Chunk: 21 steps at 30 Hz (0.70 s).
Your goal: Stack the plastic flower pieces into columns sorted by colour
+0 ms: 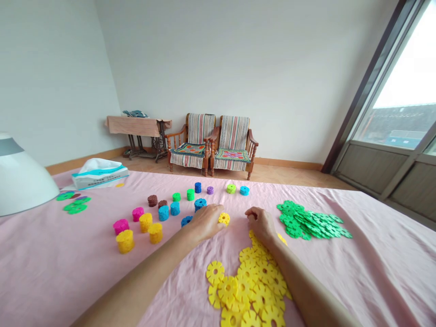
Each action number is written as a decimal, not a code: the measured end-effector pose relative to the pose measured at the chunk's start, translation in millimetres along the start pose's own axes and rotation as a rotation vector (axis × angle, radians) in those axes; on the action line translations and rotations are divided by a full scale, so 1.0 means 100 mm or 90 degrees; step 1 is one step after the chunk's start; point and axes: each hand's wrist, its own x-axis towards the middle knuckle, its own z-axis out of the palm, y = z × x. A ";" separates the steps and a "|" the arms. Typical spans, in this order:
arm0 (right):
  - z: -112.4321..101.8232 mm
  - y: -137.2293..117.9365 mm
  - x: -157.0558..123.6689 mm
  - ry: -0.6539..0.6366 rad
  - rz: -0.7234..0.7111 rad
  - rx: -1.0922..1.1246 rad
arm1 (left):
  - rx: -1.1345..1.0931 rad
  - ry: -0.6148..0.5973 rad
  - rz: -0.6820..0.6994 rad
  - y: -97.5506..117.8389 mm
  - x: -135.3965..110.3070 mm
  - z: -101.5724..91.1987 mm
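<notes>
My left hand [208, 222] is closed at the middle of the cloth, its fingers and thumb around a yellow notched snowflake disc [224, 219]. Whether more discs sit under that one is hidden. Just to the right, my right hand [261, 223] has its fingers curled together, and anything inside them is out of sight. Below its wrist and forearm spreads a loose heap of yellow snowflake discs [248, 277]. Blue disc stacks [200, 204] stand right beside my left hand, one partly behind the wrist.
A pile of green discs [308, 221] lies to the right. Short stacks, among them yellow [125, 241], pink [121, 226] and brown [152, 200], stand on the left. A tissue box [100, 176] and a white rounded object [25, 181] are farther left on the pink cloth [68, 263].
</notes>
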 end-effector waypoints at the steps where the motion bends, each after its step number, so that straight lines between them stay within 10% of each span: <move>1: 0.00 0.00 0.00 -0.001 -0.001 0.001 | 0.000 0.000 0.000 0.00 0.00 0.00; 15: 0.01 0.02 0.00 -0.001 -0.007 0.009 | 0.007 0.017 -0.010 0.07 -0.01 -0.09; 21: 0.00 0.04 0.02 -0.010 0.001 0.014 | -0.054 -0.067 0.125 0.26 -0.21 -0.22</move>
